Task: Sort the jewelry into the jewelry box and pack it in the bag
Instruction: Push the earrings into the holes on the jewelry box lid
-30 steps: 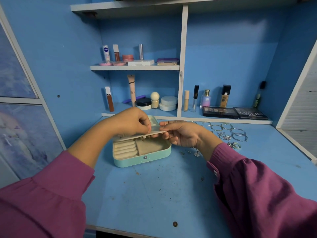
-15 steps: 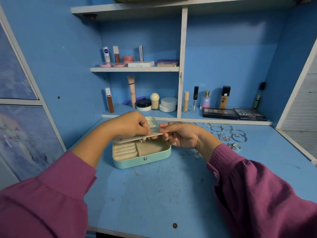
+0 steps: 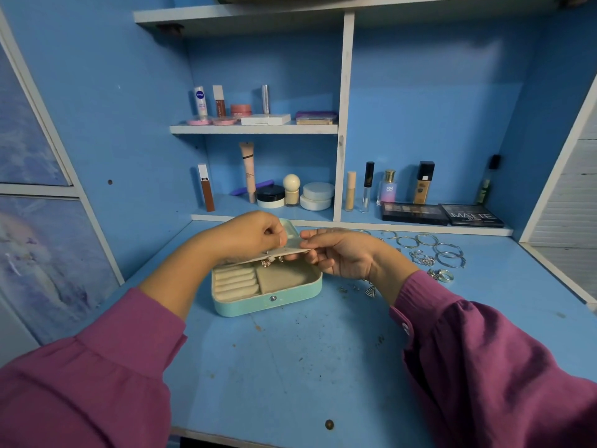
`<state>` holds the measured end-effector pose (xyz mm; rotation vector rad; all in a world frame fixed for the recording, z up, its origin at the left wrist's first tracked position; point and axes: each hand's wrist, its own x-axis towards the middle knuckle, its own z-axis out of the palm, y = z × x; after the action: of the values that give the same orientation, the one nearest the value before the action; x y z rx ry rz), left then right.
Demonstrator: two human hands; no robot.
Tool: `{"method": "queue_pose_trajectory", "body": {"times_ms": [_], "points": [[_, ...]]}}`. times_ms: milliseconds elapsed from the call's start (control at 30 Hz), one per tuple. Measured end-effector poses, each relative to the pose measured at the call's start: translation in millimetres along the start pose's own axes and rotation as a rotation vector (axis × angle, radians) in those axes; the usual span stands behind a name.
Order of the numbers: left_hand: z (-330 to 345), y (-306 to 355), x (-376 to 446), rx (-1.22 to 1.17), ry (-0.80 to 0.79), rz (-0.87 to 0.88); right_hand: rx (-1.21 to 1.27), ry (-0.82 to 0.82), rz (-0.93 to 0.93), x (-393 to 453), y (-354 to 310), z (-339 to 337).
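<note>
Over the open teal jewelry box [image 3: 268, 303], her left hand [image 3: 255, 236] and right hand [image 3: 339, 253] both pinch a cream earring panel [image 3: 290, 250], fingers curled.

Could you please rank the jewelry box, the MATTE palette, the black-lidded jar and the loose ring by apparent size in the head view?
1. jewelry box
2. MATTE palette, though it sits farther back
3. black-lidded jar
4. loose ring

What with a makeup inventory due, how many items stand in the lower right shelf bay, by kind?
Tubes: 2
Bottles: 3
Palettes: 2
Total: 7
</note>
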<state>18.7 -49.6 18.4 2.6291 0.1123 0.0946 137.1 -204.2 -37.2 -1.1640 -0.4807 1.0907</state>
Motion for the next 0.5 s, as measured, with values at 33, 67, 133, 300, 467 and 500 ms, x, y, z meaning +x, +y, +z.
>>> {"method": "queue_pose_trajectory", "body": {"times_ms": [33, 67, 133, 300, 467, 500], "points": [[-0.2, 0.3, 0.0, 0.005, 0.002, 0.000, 0.004, 0.000, 0.001, -0.1, -0.2, 0.1], [-0.4, 0.5, 0.0, 0.007, 0.004, 0.000, 0.008, 0.002, 0.004, -0.2, -0.3, 0.1], [-0.6, 0.1, -0.3, 0.005, 0.007, 0.001, 0.011, 0.012, 0.005, -0.3, -0.5, 0.0], [0.2, 0.6, -0.8, 0.014, -0.002, -0.002, 0.013, 0.038, 0.000, -0.2, 0.1, 0.0], [0.8, 2.0, -1.2, 0.003, -0.007, 0.000, 0.014, 0.049, -0.008, -0.3, 0.1, 0.4], [1.9, 2.0, -1.6, 0.001, -0.008, 0.005, 0.013, 0.049, -0.010, -0.6, -0.1, 0.8]]}}
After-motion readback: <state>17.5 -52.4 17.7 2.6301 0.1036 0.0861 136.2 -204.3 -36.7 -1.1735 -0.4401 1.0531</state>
